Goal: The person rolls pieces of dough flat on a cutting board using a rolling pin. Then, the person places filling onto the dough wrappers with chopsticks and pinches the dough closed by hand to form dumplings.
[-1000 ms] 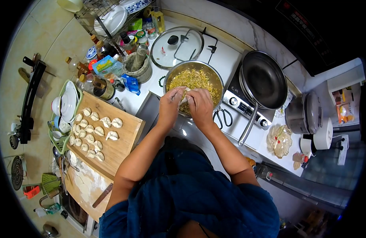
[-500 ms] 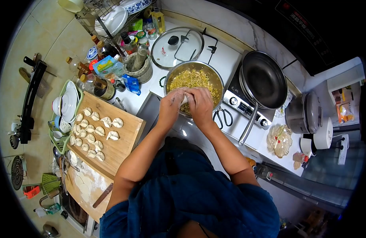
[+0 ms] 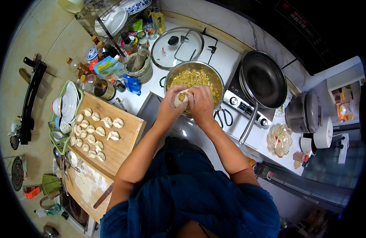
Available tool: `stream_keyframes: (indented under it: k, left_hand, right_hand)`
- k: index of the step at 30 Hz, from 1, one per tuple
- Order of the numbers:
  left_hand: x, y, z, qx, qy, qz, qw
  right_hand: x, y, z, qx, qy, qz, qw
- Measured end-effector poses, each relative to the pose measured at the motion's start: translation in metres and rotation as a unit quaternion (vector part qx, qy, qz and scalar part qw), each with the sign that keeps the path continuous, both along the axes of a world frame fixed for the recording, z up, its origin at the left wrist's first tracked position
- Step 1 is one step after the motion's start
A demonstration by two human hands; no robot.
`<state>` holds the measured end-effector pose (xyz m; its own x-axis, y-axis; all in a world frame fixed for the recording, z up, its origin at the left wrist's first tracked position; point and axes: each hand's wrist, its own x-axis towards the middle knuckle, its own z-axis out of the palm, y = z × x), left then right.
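Over the near side of a metal bowl (image 3: 217, 76) of chopped yellow-green filling (image 3: 191, 77), my two hands meet around a round dumpling wrapper (image 3: 178, 101). My left hand (image 3: 170, 104) is curled about it, and some filling shows inside the wrapper's opening. Closed at the wrapper's right edge is my right hand (image 3: 202, 103); its fingertips are partly hidden. Flour whitens the fingers. To the left, several folded dumplings (image 3: 99, 131) lie in rows on a wooden board (image 3: 125, 139).
A glass lid (image 3: 183, 47) rests behind the bowl, beside a stone mortar (image 3: 139, 71) and bottles. Right of the bowl are scissors (image 3: 224, 118) and a black frying pan (image 3: 264, 79) on an induction cooker (image 3: 246, 106). A floured board (image 3: 85, 186) holds a knife (image 3: 103, 195).
The wrapper has tilted and opened toward me, so the filling inside now shows. My left hand has turned slightly; my right hand stays almost in place.
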<state>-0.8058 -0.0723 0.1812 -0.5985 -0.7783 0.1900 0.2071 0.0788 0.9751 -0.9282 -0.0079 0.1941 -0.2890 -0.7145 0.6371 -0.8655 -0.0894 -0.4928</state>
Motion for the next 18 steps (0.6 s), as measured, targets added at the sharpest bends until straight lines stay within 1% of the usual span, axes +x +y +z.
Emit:
stream_keyframes:
  k: [3, 4, 7, 10, 11, 14, 18]
  left_hand:
    - [0.005, -0.002, -0.003, -0.01, -0.083, -0.005, 0.996]
    - [0.006, -0.001, 0.0, 0.032, -0.063, -0.001, 0.998]
    - [0.006, -0.002, 0.007, 0.14, -0.007, 0.002, 0.99]
    - [0.008, -0.005, 0.007, 0.204, 0.02, -0.008, 0.979]
    - [0.009, -0.005, 0.008, 0.215, 0.02, -0.012, 0.976]
    - [0.007, -0.003, 0.017, 0.239, 0.02, -0.021, 0.971]
    - [0.005, -0.002, 0.017, 0.242, 0.005, -0.024, 0.97]
  right_hand:
    - [-0.002, 0.003, -0.003, -0.004, -0.009, 0.025, 1.0]
    - [-0.003, 0.004, -0.002, -0.005, -0.015, 0.037, 0.999]
    - [0.003, 0.014, 0.012, 0.013, -0.114, -0.016, 0.993]
    - [-0.004, 0.022, 0.013, 0.082, -0.308, 0.032, 0.947]
    - [-0.007, 0.023, 0.007, 0.081, -0.348, 0.062, 0.932]
    - [-0.008, 0.026, 0.006, 0.076, -0.415, 0.069, 0.904]
    - [-0.009, 0.028, 0.006, 0.06, -0.369, 0.035, 0.927]
